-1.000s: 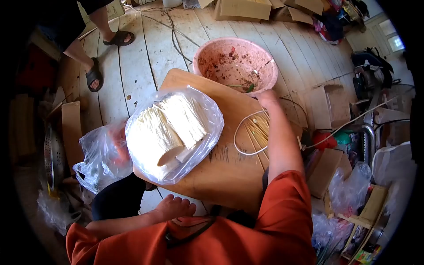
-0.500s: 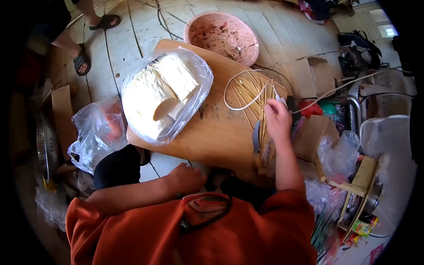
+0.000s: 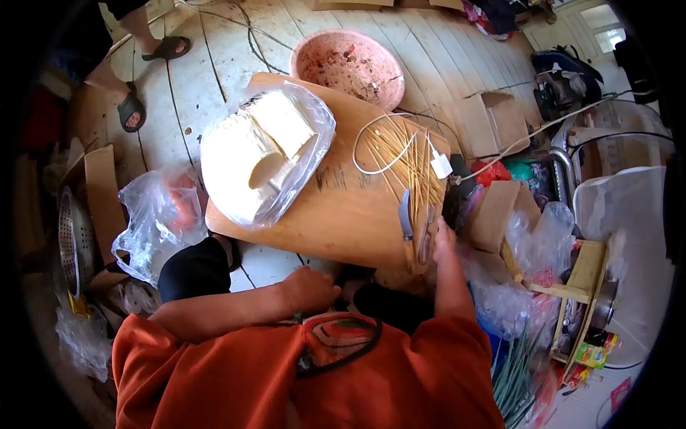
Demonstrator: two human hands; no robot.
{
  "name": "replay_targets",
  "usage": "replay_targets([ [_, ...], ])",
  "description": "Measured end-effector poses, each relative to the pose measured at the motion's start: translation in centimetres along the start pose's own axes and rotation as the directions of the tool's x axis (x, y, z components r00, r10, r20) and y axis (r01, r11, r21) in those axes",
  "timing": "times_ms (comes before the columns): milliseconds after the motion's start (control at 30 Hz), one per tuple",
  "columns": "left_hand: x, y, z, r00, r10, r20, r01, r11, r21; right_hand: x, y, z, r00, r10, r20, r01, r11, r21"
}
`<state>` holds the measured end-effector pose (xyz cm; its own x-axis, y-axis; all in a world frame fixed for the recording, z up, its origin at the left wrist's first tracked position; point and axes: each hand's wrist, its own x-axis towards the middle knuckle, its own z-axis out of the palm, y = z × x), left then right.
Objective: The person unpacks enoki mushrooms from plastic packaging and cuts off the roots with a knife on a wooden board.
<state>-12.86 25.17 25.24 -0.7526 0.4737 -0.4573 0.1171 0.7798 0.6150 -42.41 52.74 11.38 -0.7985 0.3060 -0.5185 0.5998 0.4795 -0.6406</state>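
Observation:
My right hand [image 3: 444, 243] is beside the right edge of the wooden table [image 3: 357, 236], its fingers stretched out and nothing seen in them. Closest to it on the tabletop lie a slim metal tool [image 3: 426, 239] and a knife [image 3: 406, 218] with a wooden handle. Beyond these, thin wooden sticks [image 3: 404, 157] are spread loosely, with a white cable looped over them and a white plug block [image 3: 441, 166] at its end. My left hand [image 3: 311, 288] is curled closed above my lap, below the table's near edge. Pale, thin-layered stacks [image 3: 250, 139] sit in a clear plastic bag [image 3: 314, 157].
Past the table stands a pink basin [image 3: 350, 68] with scraps in it. Cardboard boxes [image 3: 493, 214], plastic bags and a wooden rack [image 3: 582, 279] crowd the right side. A plastic bag [image 3: 161, 214] and a metal colander [image 3: 69, 232] are at left. Another person's sandalled feet [image 3: 131, 107] are upper left.
My right hand has left the white plug block and come back toward me, down past the table's right edge. The knife and metal tool are now uncovered. My left hand stays closed near my lap.

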Motion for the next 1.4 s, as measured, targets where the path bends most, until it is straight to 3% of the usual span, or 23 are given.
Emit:
replay_targets([
  [100, -0.1, -0.6, 0.3, 1.0, 0.0, 0.007, 0.0, 1.0, -0.029, -0.6, -0.1, 0.9, 0.994, -0.042, 0.104, 0.028, 0.99, 0.135],
  [200, -0.2, -1.0, 0.9, 1.0, -0.004, -0.007, 0.005, 1.0, 0.021, -1.4, -0.9, 1.5, 1.0, 0.009, 0.03, -0.013, 0.992, 0.123],
  [300, -0.4, -1.0, 0.8, 1.0, -0.002, 0.007, 0.002, 1.0, 0.006, -3.5, -2.5, 1.3, 0.994, -0.036, 0.107, 0.021, 0.989, 0.145],
  [400, -0.2, -0.9, 0.8, 1.0, -0.006, 0.006, 0.006, 1.0, -0.001, -3.7, -3.3, 1.9, 0.993, -0.101, 0.061, 0.093, 0.988, 0.12],
  [867, 1.4, -0.2, 0.9, 0.998, 0.044, 0.034, -0.045, 0.998, 0.039, -2.7, -2.8, 2.3, 0.981, -0.154, 0.12, 0.13, 0.974, 0.184],
  [933, 1.9, -0.1, 0.7, 0.998, 0.04, 0.049, -0.042, 0.999, 0.034, -1.8, -3.3, 2.4, 0.974, -0.195, 0.112, 0.193, 0.981, 0.027],
  [967, 2.0, -0.2, 0.7, 0.998, 0.038, 0.043, -0.039, 0.999, 0.03, -1.3, -3.5, 1.7, 0.958, -0.235, 0.164, 0.26, 0.954, -0.152],
  [1000, 2.2, -0.3, 0.8, 0.999, 0.036, 0.036, -0.037, 0.999, 0.025, -1.7, -4.4, 1.8, 0.958, -0.236, 0.162, 0.261, 0.953, -0.154],
  [1067, 2.0, -0.5, 0.6, 0.999, 0.021, 0.034, -0.022, 1.0, 0.018, -2.4, -6.1, 2.3, 0.785, -0.619, -0.031, 0.548, 0.716, -0.432],
  [1133, 1.6, -0.9, 0.6, 0.999, 0.004, 0.032, -0.005, 1.0, 0.009, -4.2, -9.3, 2.3, 0.77, -0.637, 0.033, 0.578, 0.676, -0.458],
  [1200, 1.4, -1.3, 0.9, 1.0, -0.003, 0.024, 0.003, 1.0, 0.01, -3.7, -11.2, 3.0, 0.594, -0.797, 0.111, 0.708, 0.452, -0.542],
  [1233, 1.5, -1.4, 0.7, 1.0, -0.003, 0.021, 0.003, 1.0, 0.01, -3.1, -12.2, 3.3, 0.553, -0.82, 0.151, 0.741, 0.401, -0.539],
  [1300, 1.3, -1.4, 0.2, 0.996, -0.032, 0.082, 0.033, 0.999, -0.005, -1.8, -14.2, 4.7, 0.559, -0.812, 0.169, 0.725, 0.38, -0.575],
  [1400, 0.9, -1.8, 0.1, 0.998, -0.042, 0.052, 0.044, 0.998, -0.048, 0.5, -15.9, 6.2, 0.591, -0.78, 0.206, 0.689, 0.355, -0.632],
])
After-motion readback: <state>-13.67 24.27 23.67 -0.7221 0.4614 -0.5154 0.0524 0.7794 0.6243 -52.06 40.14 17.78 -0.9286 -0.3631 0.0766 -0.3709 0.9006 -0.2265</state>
